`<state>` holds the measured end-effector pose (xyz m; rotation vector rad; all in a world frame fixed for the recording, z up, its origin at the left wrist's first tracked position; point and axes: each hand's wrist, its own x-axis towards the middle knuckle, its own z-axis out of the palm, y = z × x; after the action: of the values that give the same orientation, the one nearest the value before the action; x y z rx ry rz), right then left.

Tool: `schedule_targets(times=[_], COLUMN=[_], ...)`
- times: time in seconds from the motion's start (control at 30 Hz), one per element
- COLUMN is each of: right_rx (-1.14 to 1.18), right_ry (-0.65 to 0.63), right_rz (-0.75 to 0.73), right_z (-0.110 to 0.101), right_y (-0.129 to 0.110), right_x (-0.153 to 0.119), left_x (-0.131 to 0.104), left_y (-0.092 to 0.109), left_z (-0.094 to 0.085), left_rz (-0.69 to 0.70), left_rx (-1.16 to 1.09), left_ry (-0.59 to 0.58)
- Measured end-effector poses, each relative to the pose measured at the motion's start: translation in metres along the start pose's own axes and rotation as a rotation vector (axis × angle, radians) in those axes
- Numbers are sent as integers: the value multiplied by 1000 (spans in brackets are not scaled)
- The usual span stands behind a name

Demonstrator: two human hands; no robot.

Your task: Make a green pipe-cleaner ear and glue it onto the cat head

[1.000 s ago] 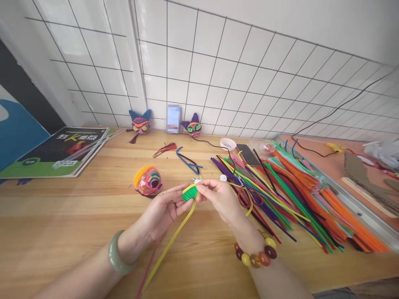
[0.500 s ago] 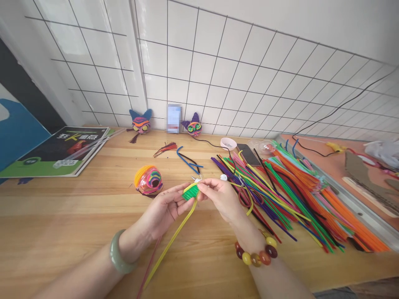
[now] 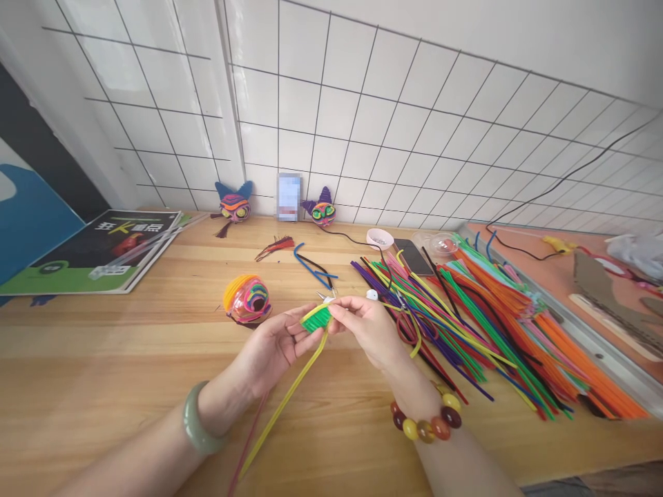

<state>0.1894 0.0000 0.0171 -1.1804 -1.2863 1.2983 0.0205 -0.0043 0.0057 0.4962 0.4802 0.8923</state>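
A small green piece edged in yellow, made of pipe cleaners [image 3: 315, 319], is held between both hands above the table. My left hand [image 3: 280, 345] has its fingers closed on the piece's left side and underside. At its right edge, my right hand [image 3: 365, 328] pinches it between thumb and forefinger. From the piece a long yellow pipe cleaner [image 3: 290, 400] hangs down toward me, with a pink strand [image 3: 252, 435] beside its lower end. Left of the hands sits a ball wrapped in orange and multicoloured strands [image 3: 247, 299], with a dark eye-like spot.
Many loose pipe cleaners [image 3: 466, 331] cover the right side, with red-handled scissors [image 3: 409, 328] among them. Two eared, wrapped balls, a blue-eared one [image 3: 234, 202] and a purple-eared one [image 3: 322, 210], stand by the wall. A book [image 3: 98, 252] lies left; a phone [image 3: 413, 257] lies behind the pipe cleaners.
The green and yellow piece has tilted slightly and shifted a little to the left between my fingers. Both hands stay almost in place.
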Motion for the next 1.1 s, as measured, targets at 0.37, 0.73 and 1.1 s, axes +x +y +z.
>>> schedule_targets(times=[0.37,0.73,1.1], right_rx=[-18,-24,-20], right_ry=[-7,-7,-7], right_rz=[-4,6,16], right_z=[-1,-1,-1], right_y=[1,-1,-1], right_x=[0,0,-1], left_x=[0,0,-1], left_y=[1,1,0], left_z=[4,5,5], left_rz=[0,18,50], left_rx=[91,115,131], left_ry=[-12,10,40])
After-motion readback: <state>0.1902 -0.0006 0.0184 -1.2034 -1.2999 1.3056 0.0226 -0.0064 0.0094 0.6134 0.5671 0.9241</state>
